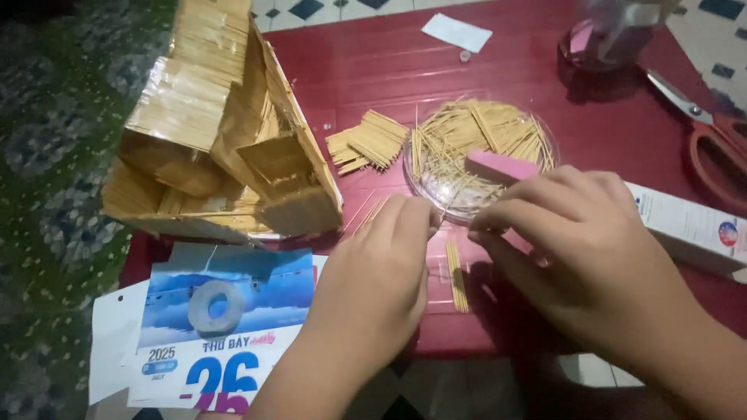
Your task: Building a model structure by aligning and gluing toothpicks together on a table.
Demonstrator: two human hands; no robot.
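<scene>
We are at a dark red surface (498, 70), and the biggest thing on it is the model house of glued toothpicks (226, 132), standing at our far left with its roof sloping toward us. Next in size is the round clear dish (545, 136), heaped with loose toothpicks (482, 132); a cut bundle (369, 140) lies just beside it. Both our hands hover at the dish's near rim, close together. Our left hand (381, 272) has its fingers curled, fingertips pinched shut near the rim, apparently on a single toothpick, though it is too thin to tell for sure. Our right hand (576, 257) is knuckles-up, thumb and forefinger pressed together on what seems the other end. Below them a small row of toothpicks (456, 278) lies side by side on a clear strip. We judge the step to be laying sticks into that row; the next move calls for fine, parallel placement.
</scene>
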